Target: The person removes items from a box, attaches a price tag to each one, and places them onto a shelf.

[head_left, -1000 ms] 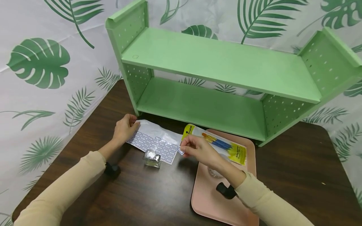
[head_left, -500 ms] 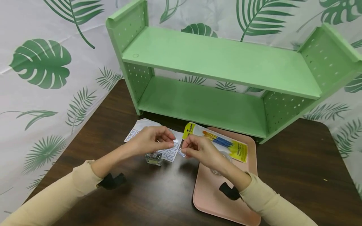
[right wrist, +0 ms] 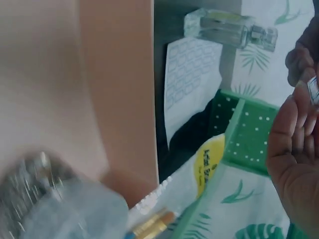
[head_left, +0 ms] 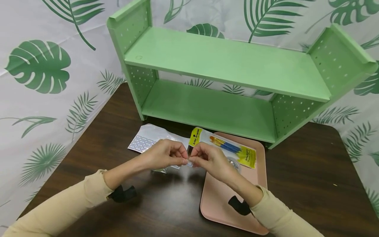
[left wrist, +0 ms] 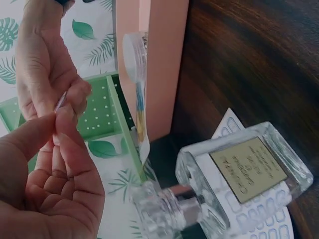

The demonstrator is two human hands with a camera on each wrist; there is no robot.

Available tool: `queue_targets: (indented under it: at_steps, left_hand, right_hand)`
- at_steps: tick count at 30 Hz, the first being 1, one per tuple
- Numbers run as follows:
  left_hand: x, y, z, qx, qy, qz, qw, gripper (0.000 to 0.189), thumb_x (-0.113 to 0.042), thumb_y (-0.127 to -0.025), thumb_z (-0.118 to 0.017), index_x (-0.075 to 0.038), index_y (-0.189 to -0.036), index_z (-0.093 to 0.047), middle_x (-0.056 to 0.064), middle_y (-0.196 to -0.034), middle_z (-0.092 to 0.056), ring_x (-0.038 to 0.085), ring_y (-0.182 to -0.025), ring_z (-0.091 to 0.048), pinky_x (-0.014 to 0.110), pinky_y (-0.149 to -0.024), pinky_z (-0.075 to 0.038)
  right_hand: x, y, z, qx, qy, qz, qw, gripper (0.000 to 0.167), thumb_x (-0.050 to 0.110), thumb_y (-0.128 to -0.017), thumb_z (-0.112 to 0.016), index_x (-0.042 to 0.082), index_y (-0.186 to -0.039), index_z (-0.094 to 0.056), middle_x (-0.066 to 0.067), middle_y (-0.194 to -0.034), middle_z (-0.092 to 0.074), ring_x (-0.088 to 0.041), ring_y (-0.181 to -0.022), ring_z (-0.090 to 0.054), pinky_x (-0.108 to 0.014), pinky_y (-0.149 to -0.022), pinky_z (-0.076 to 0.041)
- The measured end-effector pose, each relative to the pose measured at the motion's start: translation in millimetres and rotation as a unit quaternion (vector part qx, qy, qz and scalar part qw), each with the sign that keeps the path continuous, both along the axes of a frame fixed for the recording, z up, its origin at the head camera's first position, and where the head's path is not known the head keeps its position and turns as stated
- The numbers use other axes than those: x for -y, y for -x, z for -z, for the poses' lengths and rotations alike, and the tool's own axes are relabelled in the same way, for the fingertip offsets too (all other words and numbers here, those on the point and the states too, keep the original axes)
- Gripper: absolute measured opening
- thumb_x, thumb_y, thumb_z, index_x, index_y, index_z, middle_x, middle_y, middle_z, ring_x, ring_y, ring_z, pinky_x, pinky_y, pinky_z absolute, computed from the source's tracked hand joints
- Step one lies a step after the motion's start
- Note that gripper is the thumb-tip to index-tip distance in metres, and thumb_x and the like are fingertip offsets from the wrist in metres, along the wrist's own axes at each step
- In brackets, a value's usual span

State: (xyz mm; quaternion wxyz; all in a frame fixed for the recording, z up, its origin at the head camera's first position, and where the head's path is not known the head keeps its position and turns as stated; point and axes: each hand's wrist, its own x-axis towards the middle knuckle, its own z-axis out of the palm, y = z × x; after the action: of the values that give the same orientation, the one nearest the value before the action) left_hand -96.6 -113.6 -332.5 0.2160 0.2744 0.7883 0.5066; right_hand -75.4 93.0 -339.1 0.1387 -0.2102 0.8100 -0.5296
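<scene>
In the head view my left hand and right hand meet fingertip to fingertip above the table. A small blue-bordered sticker label sits between them, its edges pinched by thumb and finger of each hand. The left wrist view shows this label nearly edge-on. Below my left hand lies a white sheet of labels, partly covered by that hand. A clear glass perfume bottle with a faceted cap and a gold label stands by the sheet, mostly hidden by the left hand in the head view.
On the right, a pink tray bears a yellow-ended pack of artist brushes and a round clear container. A green two-tier shelf stands behind, on the dark wooden table.
My left hand has left the label sheet's far left corner and moved right to the label. The right hand has stayed nearly in place, still pinching the label.
</scene>
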Motion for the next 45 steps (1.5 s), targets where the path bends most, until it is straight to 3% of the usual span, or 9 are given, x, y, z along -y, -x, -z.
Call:
queue_targets:
  at_steps: [4, 8, 15, 19, 23, 28, 31, 38, 45]
  left_hand:
    - [4.2, -1.7, 1.9, 0.003, -0.010, -0.028, 0.9995, 0.007, -0.007, -0.083, -0.070, -0.004, -0.084, -0.065, 0.004, -0.073, -0.067, 0.013, -0.064, -0.061, 0.021, -0.057, -0.049]
    - [12.6, -6.7, 5.1, 0.000, -0.009, -0.045, 0.9990, 0.008, -0.009, -0.083, -0.070, -0.004, -0.083, -0.064, 0.003, -0.071, -0.066, 0.010, -0.062, -0.059, 0.021, -0.056, -0.048]
    - [36.2, -21.5, 9.3, -0.086, 0.037, -0.064, 0.9935, 0.008, -0.014, -0.083, -0.072, -0.011, -0.079, -0.065, -0.005, -0.070, -0.065, 0.002, -0.062, -0.055, 0.020, -0.057, -0.048]
    - [50.9, -30.8, 14.8, -0.142, 0.052, -0.097, 0.9838, 0.011, -0.011, -0.080, -0.074, -0.017, -0.078, -0.065, -0.009, -0.074, -0.063, 0.002, -0.066, -0.054, 0.021, -0.057, -0.047]
    - [62.1, -38.1, 26.0, -0.196, 0.056, -0.145, 0.9683, 0.017, -0.009, -0.073, -0.079, -0.020, -0.073, -0.066, -0.007, -0.086, -0.062, 0.004, -0.075, -0.054, 0.021, -0.058, -0.047]
    - [69.7, -43.3, 41.3, -0.249, 0.052, -0.181, 0.9500, 0.020, -0.009, -0.068, -0.083, -0.022, -0.071, -0.068, -0.006, -0.087, -0.055, 0.006, -0.070, -0.048, 0.019, -0.055, -0.043]
    - [71.6, -44.4, 48.7, -0.260, 0.048, -0.191, 0.9453, 0.020, -0.009, -0.067, -0.084, -0.022, -0.072, -0.069, -0.003, -0.088, -0.054, 0.009, -0.071, -0.047, 0.019, -0.056, -0.040]
    - [74.3, -40.8, 65.0, -0.252, 0.050, -0.198, 0.9459, 0.020, -0.007, -0.068, -0.083, -0.021, -0.072, -0.069, 0.010, -0.113, -0.062, 0.024, -0.105, -0.058, 0.028, -0.084, -0.043]
    - [73.8, -37.7, 75.0, -0.220, 0.048, -0.206, 0.9523, 0.016, -0.005, -0.072, -0.079, -0.017, -0.073, -0.069, 0.007, -0.108, -0.068, 0.024, -0.101, -0.063, 0.022, -0.076, -0.052]
  right_hand:
    - [2, -7.7, 9.7, 0.024, 0.027, 0.064, 0.9973, 0.011, 0.007, -0.089, -0.064, -0.001, -0.095, -0.060, -0.012, -0.084, -0.063, -0.011, -0.070, -0.060, -0.024, -0.062, -0.053]
    - [12, -18.4, 18.2, 0.005, 0.025, 0.115, 0.9930, 0.008, 0.008, -0.086, -0.067, 0.002, -0.087, -0.062, -0.008, -0.080, -0.063, -0.007, -0.069, -0.057, -0.023, -0.061, -0.050]
    - [45, -35.6, 24.3, -0.030, -0.002, 0.173, 0.9845, 0.012, 0.007, -0.083, -0.070, 0.009, -0.076, -0.061, -0.002, -0.090, -0.055, -0.013, -0.088, -0.055, -0.026, -0.070, -0.052]
    - [64, -41.8, 29.1, -0.074, -0.012, 0.178, 0.9812, 0.015, 0.006, -0.080, -0.072, 0.011, -0.073, -0.059, -0.004, -0.096, -0.052, -0.017, -0.092, -0.054, -0.033, -0.076, -0.052]
    - [77, -43.8, 35.5, -0.122, -0.027, 0.178, 0.9761, 0.018, 0.005, -0.076, -0.075, 0.012, -0.071, -0.059, -0.004, -0.095, -0.052, -0.019, -0.087, -0.053, -0.026, -0.072, -0.046]
    - [88, -42.6, 44.6, -0.170, -0.044, 0.185, 0.9670, 0.018, 0.005, -0.074, -0.076, 0.012, -0.070, -0.060, -0.006, -0.099, -0.053, -0.018, -0.088, -0.054, -0.028, -0.072, -0.045]
    - [91, -42.0, 49.8, -0.189, -0.055, 0.193, 0.9612, 0.017, 0.005, -0.072, -0.077, 0.012, -0.071, -0.061, -0.008, -0.103, -0.054, -0.020, -0.091, -0.056, -0.032, -0.074, -0.046]
    - [98, -40.8, 61.4, -0.205, -0.070, 0.205, 0.9545, 0.018, 0.004, -0.072, -0.077, 0.011, -0.071, -0.060, -0.010, -0.107, -0.054, -0.025, -0.097, -0.057, -0.036, -0.079, -0.049]
    - [103, -38.6, 70.6, -0.218, -0.077, 0.220, 0.9478, 0.019, 0.003, -0.072, -0.076, 0.011, -0.073, -0.058, -0.009, -0.106, -0.056, -0.022, -0.095, -0.060, -0.033, -0.077, -0.051]
